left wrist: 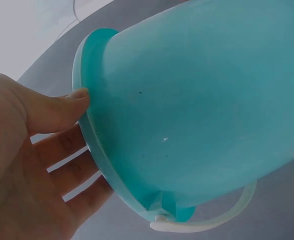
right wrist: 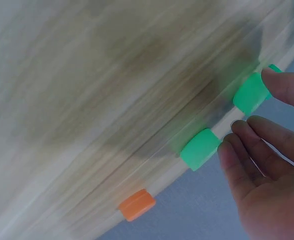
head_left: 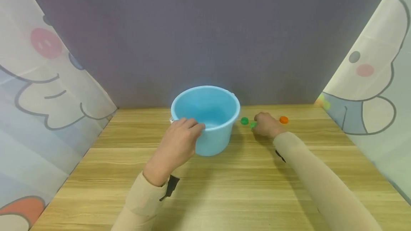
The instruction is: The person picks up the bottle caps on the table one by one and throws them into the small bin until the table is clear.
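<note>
My left hand [head_left: 181, 140] grips the near-left rim of a light blue bucket [head_left: 215, 140]. In the left wrist view, the thumb lies on the rim's outside and the other fingers go behind it. To the bucket's right, my right hand [head_left: 267, 124] reaches down over small bottle caps. Its thumb and fingers are spread apart around a green cap [right wrist: 251, 94] on the tabletop. A second green cap [right wrist: 201, 149] lies close by the fingertips, and a darker green cap [head_left: 244, 121] sits nearer the bucket. An orange cap [head_left: 284, 119] lies right of this hand.
The bucket and caps stand on a wood-grain table [head_left: 231, 188] with a dark grey panel [head_left: 205, 38] behind it. Cartoon-print curtains [head_left: 369, 81] hang on both sides. The bucket's white handle [left wrist: 207, 225] hangs from its rim.
</note>
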`<move>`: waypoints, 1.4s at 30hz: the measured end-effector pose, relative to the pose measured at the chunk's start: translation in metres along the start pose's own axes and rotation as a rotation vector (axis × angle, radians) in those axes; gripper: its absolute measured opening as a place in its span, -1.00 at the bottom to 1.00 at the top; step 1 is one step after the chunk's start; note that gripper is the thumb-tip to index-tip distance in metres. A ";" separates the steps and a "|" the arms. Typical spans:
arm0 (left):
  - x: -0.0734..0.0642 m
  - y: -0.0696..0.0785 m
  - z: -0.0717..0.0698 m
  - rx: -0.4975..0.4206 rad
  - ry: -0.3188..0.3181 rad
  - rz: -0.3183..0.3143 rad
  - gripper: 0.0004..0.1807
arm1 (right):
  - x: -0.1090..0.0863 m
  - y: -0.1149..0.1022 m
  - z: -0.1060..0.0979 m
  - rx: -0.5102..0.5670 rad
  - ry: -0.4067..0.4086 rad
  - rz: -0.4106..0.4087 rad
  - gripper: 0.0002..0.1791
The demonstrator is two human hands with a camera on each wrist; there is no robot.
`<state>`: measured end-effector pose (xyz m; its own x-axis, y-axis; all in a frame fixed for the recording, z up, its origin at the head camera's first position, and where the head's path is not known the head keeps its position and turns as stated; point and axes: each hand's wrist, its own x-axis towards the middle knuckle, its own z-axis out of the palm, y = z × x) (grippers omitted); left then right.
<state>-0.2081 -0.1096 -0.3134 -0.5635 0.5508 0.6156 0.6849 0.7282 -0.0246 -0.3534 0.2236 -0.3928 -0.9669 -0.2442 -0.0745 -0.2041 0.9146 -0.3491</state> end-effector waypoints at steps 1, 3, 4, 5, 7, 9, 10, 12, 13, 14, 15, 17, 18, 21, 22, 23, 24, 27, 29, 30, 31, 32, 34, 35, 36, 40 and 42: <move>0.000 0.000 0.000 0.000 0.001 0.000 -0.80 | 0.000 -0.001 0.000 -0.017 0.001 -0.008 -0.61; 0.000 0.000 0.000 0.001 0.001 0.001 -0.80 | 0.000 -0.002 0.001 -0.048 0.005 -0.024 -0.77; 0.000 0.000 0.000 0.000 0.001 0.001 -0.80 | 0.000 -0.002 0.001 -0.062 0.009 -0.031 -0.84; 0.000 0.000 0.001 0.001 0.000 0.000 -0.80 | 0.001 -0.003 0.002 -0.069 0.010 -0.045 -0.87; 0.000 0.000 0.001 0.002 -0.001 0.000 -0.80 | 0.001 -0.003 0.002 -0.070 0.014 -0.055 -0.89; 0.000 0.000 0.001 0.001 -0.003 -0.001 -0.79 | 0.001 -0.003 0.002 -0.066 0.015 -0.056 -0.90; 0.000 0.000 0.001 0.001 -0.004 -0.001 -0.79 | 0.001 -0.003 0.002 -0.058 0.014 -0.056 -0.90; 0.000 0.000 0.001 0.001 -0.004 -0.001 -0.79 | 0.001 -0.003 0.002 -0.038 0.017 -0.053 -0.82; 0.000 0.000 0.001 0.001 -0.005 -0.001 -0.79 | 0.001 -0.002 0.002 -0.024 0.018 -0.050 -0.77; 0.000 0.000 0.001 0.001 -0.004 -0.001 -0.79 | 0.000 -0.002 0.001 -0.009 0.018 -0.046 -0.72; 0.000 0.000 0.001 0.001 -0.004 -0.001 -0.79 | 0.000 -0.002 0.000 0.006 0.019 -0.045 -0.67; 0.000 0.001 0.001 0.001 -0.003 -0.001 -0.80 | -0.001 -0.001 -0.001 0.033 0.020 -0.047 -0.60; 0.000 0.001 0.000 0.001 -0.004 -0.001 -0.80 | -0.001 -0.001 -0.002 0.043 0.020 -0.046 -0.58; 0.000 0.001 0.000 0.004 -0.005 -0.002 -0.80 | -0.002 0.000 -0.004 0.071 0.025 -0.041 -0.53; 0.000 0.001 0.000 0.005 -0.005 -0.003 -0.81 | -0.003 0.000 -0.004 0.081 0.027 -0.040 -0.53; 0.000 0.001 0.000 0.006 -0.006 -0.003 -0.81 | -0.003 0.001 -0.004 0.097 0.029 -0.033 -0.53; 0.000 0.001 0.000 0.007 -0.006 -0.003 -0.81 | -0.003 0.001 -0.005 0.107 0.035 -0.030 -0.52; 0.000 0.001 0.000 0.005 -0.005 -0.004 -0.81 | -0.005 0.002 -0.005 0.141 0.052 -0.030 -0.51; 0.000 0.001 0.000 0.005 -0.005 -0.004 -0.81 | -0.006 0.003 -0.006 0.156 0.061 -0.028 -0.50; 0.000 0.002 0.000 0.004 -0.005 -0.005 -0.81 | -0.007 0.003 -0.007 0.164 0.065 -0.031 -0.49; 0.000 0.002 0.000 0.003 -0.006 -0.005 -0.81 | -0.008 0.003 -0.008 0.174 0.068 -0.030 -0.49; 0.000 0.002 0.000 0.003 -0.006 -0.005 -0.81 | -0.008 0.004 -0.008 0.183 0.070 -0.028 -0.49; 0.000 0.002 0.000 0.004 -0.008 -0.004 -0.80 | -0.010 0.004 -0.010 0.202 0.074 -0.023 -0.49; 0.000 0.002 0.000 0.004 -0.008 -0.005 -0.80 | -0.011 0.004 -0.011 0.210 0.078 -0.022 -0.49; 0.000 0.002 0.000 0.004 -0.008 -0.005 -0.80 | -0.011 0.004 -0.011 0.215 0.081 -0.026 -0.50; 0.000 0.001 0.001 0.005 -0.008 -0.004 -0.80 | -0.014 0.003 -0.013 0.226 0.089 -0.032 -0.50; 0.000 0.001 0.001 0.006 -0.006 -0.003 -0.79 | -0.015 0.002 -0.012 0.229 0.091 -0.038 -0.51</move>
<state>-0.2075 -0.1084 -0.3146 -0.5684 0.5512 0.6108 0.6803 0.7324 -0.0279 -0.3412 0.2332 -0.3809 -0.9711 -0.2375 0.0241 -0.2108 0.8057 -0.5535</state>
